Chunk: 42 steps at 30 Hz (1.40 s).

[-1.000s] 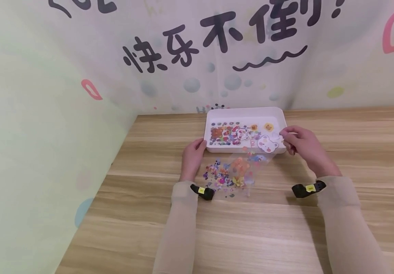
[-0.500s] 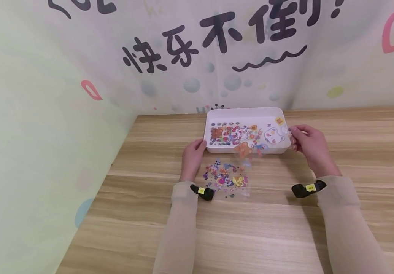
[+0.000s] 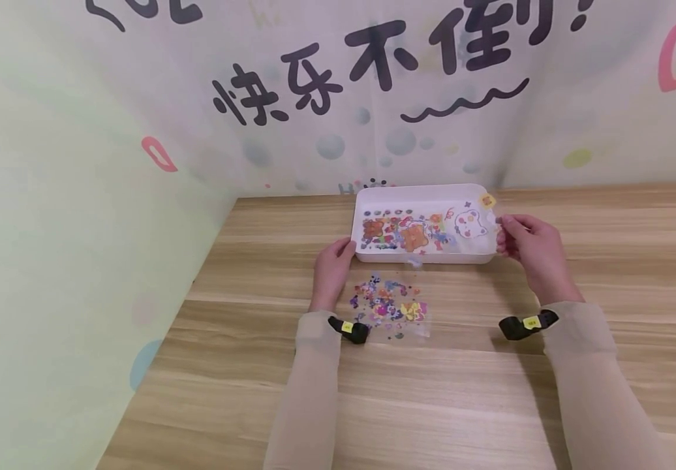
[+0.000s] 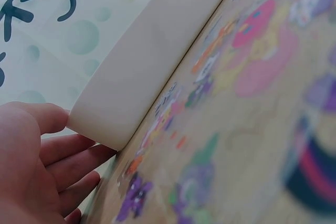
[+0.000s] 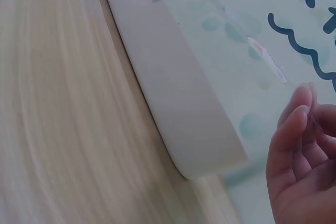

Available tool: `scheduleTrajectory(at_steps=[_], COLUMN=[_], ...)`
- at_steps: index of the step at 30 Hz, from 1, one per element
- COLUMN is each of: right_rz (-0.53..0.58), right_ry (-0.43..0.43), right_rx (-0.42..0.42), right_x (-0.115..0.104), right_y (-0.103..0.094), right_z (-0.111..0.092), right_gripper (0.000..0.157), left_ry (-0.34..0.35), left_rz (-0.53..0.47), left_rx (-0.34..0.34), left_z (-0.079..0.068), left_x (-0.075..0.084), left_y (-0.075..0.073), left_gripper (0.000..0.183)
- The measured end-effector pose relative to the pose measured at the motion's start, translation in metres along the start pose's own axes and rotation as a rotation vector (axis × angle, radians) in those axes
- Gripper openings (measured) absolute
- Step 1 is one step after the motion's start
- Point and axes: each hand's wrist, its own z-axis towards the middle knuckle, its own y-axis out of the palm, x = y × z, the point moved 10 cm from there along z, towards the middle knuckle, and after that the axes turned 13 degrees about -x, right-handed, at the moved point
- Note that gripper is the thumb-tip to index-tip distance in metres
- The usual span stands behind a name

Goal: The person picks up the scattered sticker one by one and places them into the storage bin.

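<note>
My left hand (image 3: 332,271) holds the front left corner of a white tray (image 3: 461,258), thumb at the rim and fingers along the outside wall. In the right wrist view, my right hand (image 5: 304,156) pinches the edge of a clear sticker sheet (image 5: 268,59), seen nearly edge-on above the tray wall. From the head view, this sheet shows a white bear face and a brown bear, and it overlaps the tray's right half. Other sticker sheets (image 3: 375,228) lie inside the tray at the left. Another clear sheet of small colourful stickers (image 3: 382,310) lies on the table before the tray.
The tray stands at the back of a wood-grain table (image 3: 444,405), close to a printed cloth backdrop (image 3: 291,156). A pale cloth wall (image 3: 68,261) runs along the left side. Black wrist cameras (image 3: 520,328) sit on both sleeves.
My right hand has moved slightly right with the sticker sheet, whose trailing end has swung from over the table sheet up over the tray. My left hand stays at the tray corner.
</note>
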Motion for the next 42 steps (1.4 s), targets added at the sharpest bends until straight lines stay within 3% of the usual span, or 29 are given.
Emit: scheduleTrajectory(at_steps=[11,21,31,42], right_rz=[-0.021,-0.004,-0.169,-0.211], right_ry=[0.022,-0.022,-0.023,-0.036], right_rx=[-0.011,-0.027,-0.051,-0.073], right_x=[0.006,0.000,-0.011,-0.020], right_y=[0.007,0.021,0.040,0.064], right_z=[0.001,0.008,0.017,0.027], right_gripper=[0.052,0.048,0.050,0.046], left_ry=[-0.017,-0.005,0.013,0.027], left_rz=[0.002,0.022,0.028,0.029], left_rx=[0.001,0.028,0.042,0.052], left_z=[0.000,0.000,-0.001,0.000], left_x=[-0.006,-0.005,-0.001,-0.001], left_y=[0.004,0.000,-0.001,-0.005], left_gripper=[0.043,0.040,0.038,0.037])
